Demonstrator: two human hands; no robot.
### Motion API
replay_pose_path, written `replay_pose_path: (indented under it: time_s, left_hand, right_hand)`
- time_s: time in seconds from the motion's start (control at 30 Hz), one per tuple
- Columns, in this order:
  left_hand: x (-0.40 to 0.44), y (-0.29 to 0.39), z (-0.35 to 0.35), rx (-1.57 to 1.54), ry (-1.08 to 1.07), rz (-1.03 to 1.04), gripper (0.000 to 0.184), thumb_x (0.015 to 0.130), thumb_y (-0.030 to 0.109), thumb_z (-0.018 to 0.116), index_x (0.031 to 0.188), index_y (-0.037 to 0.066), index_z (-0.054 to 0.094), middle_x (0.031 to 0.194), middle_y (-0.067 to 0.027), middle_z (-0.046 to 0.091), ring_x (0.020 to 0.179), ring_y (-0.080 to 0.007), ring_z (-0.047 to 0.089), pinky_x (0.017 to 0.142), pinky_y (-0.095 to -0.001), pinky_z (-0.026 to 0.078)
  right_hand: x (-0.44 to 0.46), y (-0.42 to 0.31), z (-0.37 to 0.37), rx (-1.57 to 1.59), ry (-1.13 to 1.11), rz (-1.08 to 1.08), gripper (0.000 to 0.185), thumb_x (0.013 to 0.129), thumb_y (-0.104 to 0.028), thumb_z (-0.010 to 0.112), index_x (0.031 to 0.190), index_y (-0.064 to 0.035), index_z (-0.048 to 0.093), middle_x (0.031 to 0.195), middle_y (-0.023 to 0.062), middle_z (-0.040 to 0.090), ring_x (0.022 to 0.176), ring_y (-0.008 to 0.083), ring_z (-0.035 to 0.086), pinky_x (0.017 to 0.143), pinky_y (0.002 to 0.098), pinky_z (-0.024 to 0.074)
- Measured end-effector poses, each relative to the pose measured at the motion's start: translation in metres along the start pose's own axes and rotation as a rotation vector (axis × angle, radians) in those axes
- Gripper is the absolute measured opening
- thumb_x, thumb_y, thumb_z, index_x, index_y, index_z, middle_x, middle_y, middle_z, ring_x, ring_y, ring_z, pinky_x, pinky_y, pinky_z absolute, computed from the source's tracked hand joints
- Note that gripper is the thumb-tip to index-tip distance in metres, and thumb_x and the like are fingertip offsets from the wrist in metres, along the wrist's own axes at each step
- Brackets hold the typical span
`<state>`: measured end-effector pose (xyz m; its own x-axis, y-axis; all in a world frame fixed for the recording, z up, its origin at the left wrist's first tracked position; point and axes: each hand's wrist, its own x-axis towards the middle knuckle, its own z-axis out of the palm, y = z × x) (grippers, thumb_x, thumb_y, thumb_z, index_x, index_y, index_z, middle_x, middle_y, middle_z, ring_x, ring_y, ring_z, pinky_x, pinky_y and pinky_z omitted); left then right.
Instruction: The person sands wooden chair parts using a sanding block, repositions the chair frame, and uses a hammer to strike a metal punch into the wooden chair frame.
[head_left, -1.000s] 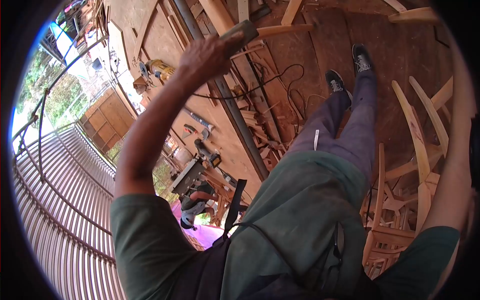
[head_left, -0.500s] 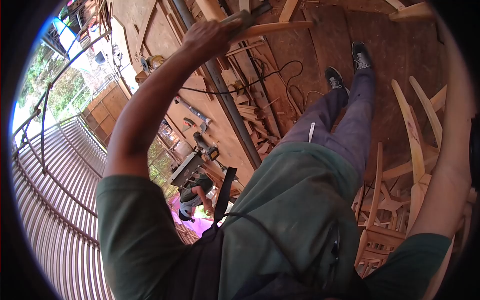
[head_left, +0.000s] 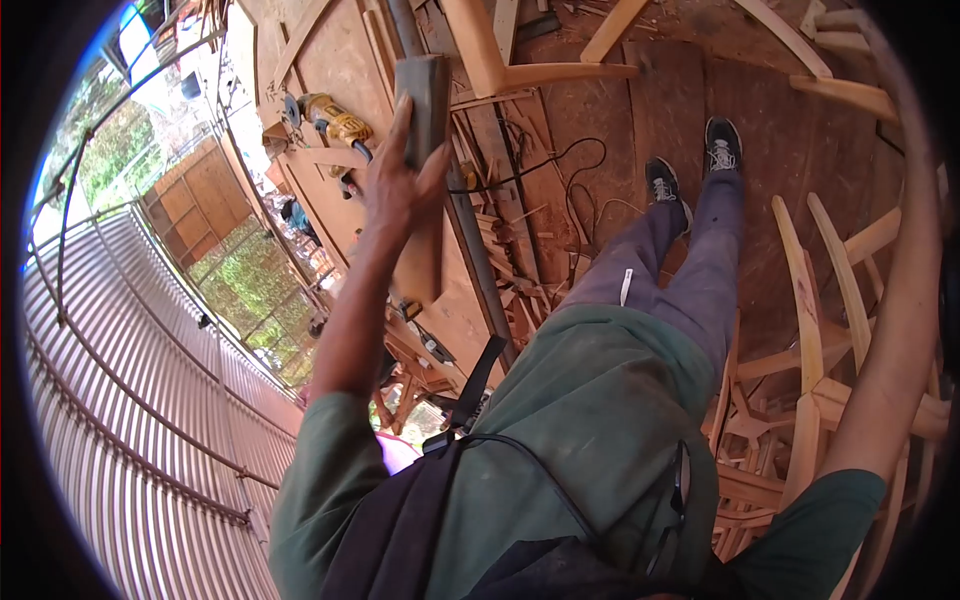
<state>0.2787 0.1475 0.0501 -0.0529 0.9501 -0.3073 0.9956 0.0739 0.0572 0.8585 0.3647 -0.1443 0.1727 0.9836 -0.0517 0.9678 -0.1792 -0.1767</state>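
My left hand (head_left: 395, 190) is closed around a dark grey rectangular block (head_left: 428, 85), fingers along one side and thumb on the other. The block is held up over the bench edge, to the left of a pale wooden frame piece (head_left: 475, 50) with a branching arm (head_left: 570, 73); it looks apart from that wood. My right forearm (head_left: 905, 290) stretches up along the right edge of the view. The right hand itself is lost at the dark rim, so its fingers and anything in them are hidden.
A yellow angle grinder (head_left: 340, 122) lies on the plywood bench (head_left: 320, 200) at left. A black cable (head_left: 575, 150) loops over wood scraps near my shoes (head_left: 720, 145). Curved wooden chair parts (head_left: 800, 270) crowd the right side. Corrugated metal sheeting (head_left: 150, 400) stands far left.
My left hand has drawn the block back from the wooden piece, leftward and nearer my body, and turned it more upright. The view has shifted, showing more of the grinder and frame.
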Motion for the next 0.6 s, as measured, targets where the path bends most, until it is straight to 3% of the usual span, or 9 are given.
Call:
replay_pose_path:
  time_s: [0.03,0.07,0.1,0.23,0.33,0.37,0.43,0.47,0.6]
  left_hand:
    - [0.009,0.008,0.012,-0.134,0.008,-0.138,0.086,0.088,0.038,0.075,0.161,0.017,0.035,0.131,-0.0294,0.064,0.11,-0.0375,0.07,0.094,-0.0438,0.057]
    - [0.019,0.014,0.029,-0.316,0.012,-0.284,0.087,0.088,0.036,0.075,0.162,0.017,0.032,0.129,-0.0272,0.065,0.108,-0.0362,0.071,0.095,-0.0434,0.056]
    - [0.027,0.009,0.055,-0.368,0.103,-0.228,0.085,0.089,0.034,0.075,0.161,0.013,0.033,0.133,-0.0278,0.063,0.112,-0.0362,0.07,0.097,-0.0432,0.055]
    - [0.047,0.013,0.112,-0.323,0.317,-0.074,0.081,0.092,0.028,0.074,0.159,0.006,0.034,0.134,-0.0295,0.062,0.117,-0.0378,0.068,0.099,-0.043,0.054]
    - [0.01,0.02,0.131,-0.433,0.331,-0.165,0.08,0.092,0.026,0.073,0.159,0.006,0.035,0.132,-0.0295,0.063,0.116,-0.039,0.067,0.099,-0.0426,0.053]
    - [-0.009,0.02,0.139,-0.385,0.351,-0.097,0.083,0.09,0.025,0.074,0.159,0.006,0.033,0.131,-0.0293,0.061,0.114,-0.0416,0.066,0.098,-0.0445,0.053]
    - [-0.017,0.018,0.143,-0.344,0.367,-0.053,0.084,0.088,0.029,0.075,0.159,0.011,0.034,0.126,-0.0281,0.061,0.106,-0.0449,0.066,0.09,-0.0484,0.055]
    - [-0.005,0.021,0.134,-0.313,0.338,-0.078,0.082,0.089,0.03,0.074,0.159,0.012,0.036,0.123,-0.0282,0.063,0.104,-0.0438,0.067,0.09,-0.0484,0.055]
    - [0.066,0.016,0.098,-0.215,0.293,-0.122,0.076,0.09,0.038,0.073,0.157,0.019,0.041,0.107,-0.0264,0.068,0.095,-0.0426,0.069,0.082,-0.0487,0.057]
  right_hand:
    - [0.0,0.001,-0.002,0.006,-0.025,0.022,0.09,0.082,-0.043,0.08,0.146,0.0101,0.046,0.103,0.0283,0.073,0.097,0.045,0.072,0.085,0.0497,0.0596]
    - [-0.006,-0.002,-0.007,0.011,-0.053,0.049,0.094,0.081,-0.044,0.081,0.148,0.0103,0.043,0.104,0.0283,0.073,0.098,0.0452,0.072,0.085,0.0496,0.0594]
    - [-0.024,-0.032,-0.04,-0.076,-0.16,0.05,0.107,0.087,-0.043,0.074,0.159,0.0086,0.015,0.122,0.0343,0.065,0.108,0.0491,0.067,0.089,0.049,0.0577]
    - [0.023,0.026,0.024,-0.1,0.041,-0.124,0.09,0.094,-0.045,0.066,0.161,-0.0057,0.02,0.139,0.0264,0.055,0.125,0.0425,0.056,0.102,0.0482,0.0499]
    - [0.029,0.064,0.052,-0.105,0.114,-0.296,0.078,0.099,-0.047,0.059,0.162,-0.0165,0.024,0.152,0.0206,0.048,0.138,0.0376,0.049,0.111,0.0476,0.044]
    - [0.022,0.076,0.055,-0.103,0.143,-0.358,0.074,0.101,-0.047,0.057,0.162,-0.02,0.025,0.157,0.0186,0.045,0.143,0.036,0.046,0.114,0.0474,0.042]
    - [0.004,0.06,0.046,-0.284,0.143,-0.216,0.073,0.1,-0.047,0.058,0.161,-0.0206,0.027,0.154,0.0173,0.049,0.136,0.0369,0.051,0.108,0.0493,0.0453]
    - [0.004,0.062,0.049,-0.354,0.179,-0.259,0.073,0.1,-0.048,0.059,0.16,-0.0218,0.029,0.151,0.0165,0.052,0.131,0.0384,0.055,0.103,0.0511,0.048]
    - [-0.003,0.039,0.024,-0.142,0.131,-0.196,0.075,0.098,-0.047,0.061,0.16,-0.0212,0.029,0.151,0.0155,0.052,0.128,0.041,0.058,0.101,0.0523,0.0492]
